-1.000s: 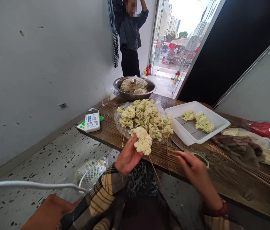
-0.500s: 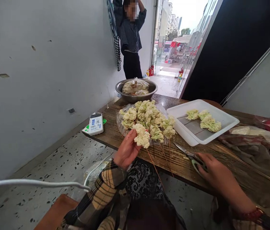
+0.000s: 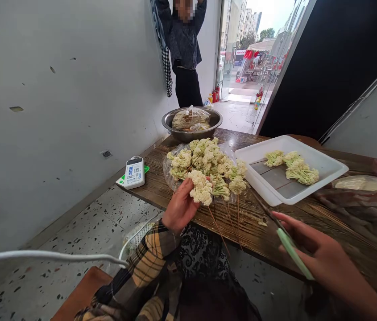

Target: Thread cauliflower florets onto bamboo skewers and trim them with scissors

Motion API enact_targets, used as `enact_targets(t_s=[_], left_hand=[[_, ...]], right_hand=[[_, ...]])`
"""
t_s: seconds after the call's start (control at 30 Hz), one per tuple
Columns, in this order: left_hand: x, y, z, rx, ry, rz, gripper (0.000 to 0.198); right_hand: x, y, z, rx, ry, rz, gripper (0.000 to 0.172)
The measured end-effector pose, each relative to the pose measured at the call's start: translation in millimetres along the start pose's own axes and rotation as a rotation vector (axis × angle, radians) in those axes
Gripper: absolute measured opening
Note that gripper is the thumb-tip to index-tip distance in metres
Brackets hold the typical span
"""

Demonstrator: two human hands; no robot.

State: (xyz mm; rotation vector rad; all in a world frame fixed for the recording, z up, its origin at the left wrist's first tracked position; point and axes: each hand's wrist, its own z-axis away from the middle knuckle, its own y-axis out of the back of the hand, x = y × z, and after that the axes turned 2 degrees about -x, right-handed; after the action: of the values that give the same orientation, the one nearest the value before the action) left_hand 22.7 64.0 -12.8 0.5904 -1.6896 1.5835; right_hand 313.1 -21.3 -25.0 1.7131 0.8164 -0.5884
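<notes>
A skewered cauliflower floret (image 3: 201, 188) is gripped in my left hand (image 3: 181, 207), its thin wooden stick slanting down past the table edge. Beyond that hand, a heap of cauliflower (image 3: 208, 156) rests on clear plastic, with several sticks poking out toward me. My right hand (image 3: 318, 249) is closed on a pair of scissors (image 3: 288, 245) with green handles. The scissors are raised off the table and their blades point away toward the white tray (image 3: 325, 171). Several cauliflower pieces (image 3: 300, 171) lie in that tray with sticks.
A steel bowl (image 3: 217, 120) with bagged food stands at the far end of the wooden table (image 3: 155, 169). A white boxy device (image 3: 134, 173) sits at the left corner. Plastic bags and a dark cloth (image 3: 355, 207) lie at right. A person (image 3: 186, 53) stands behind.
My right hand has picked the scissors up off the table. My left hand keeps the skewered floret in nearly the same place. The view has shifted slightly.
</notes>
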Motion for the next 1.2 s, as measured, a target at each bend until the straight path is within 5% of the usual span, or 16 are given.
enact_targets(t_s=[0.1,0.37,0.67,1.2], left_hand=[[1,0.0,-1,0.013,0.006,0.008,0.025],[6,2.8,-8,0.104,-0.025,0.142,0.034],[9,-3.8,-16,0.214,0.038,0.162,0.033],[2,-7.8,-12,0.231,0.180,0.144,0.030]], right_hand=[[-21,-26,-28,-0.130,0.062,-0.061,0.042],[-23,-64,-86,-0.147,0.474,-0.035,0.037],[-7,-72,-90,-0.212,0.505,0.063,0.053],[1,-70,-92,-0.273,0.483,-0.028,0.051]])
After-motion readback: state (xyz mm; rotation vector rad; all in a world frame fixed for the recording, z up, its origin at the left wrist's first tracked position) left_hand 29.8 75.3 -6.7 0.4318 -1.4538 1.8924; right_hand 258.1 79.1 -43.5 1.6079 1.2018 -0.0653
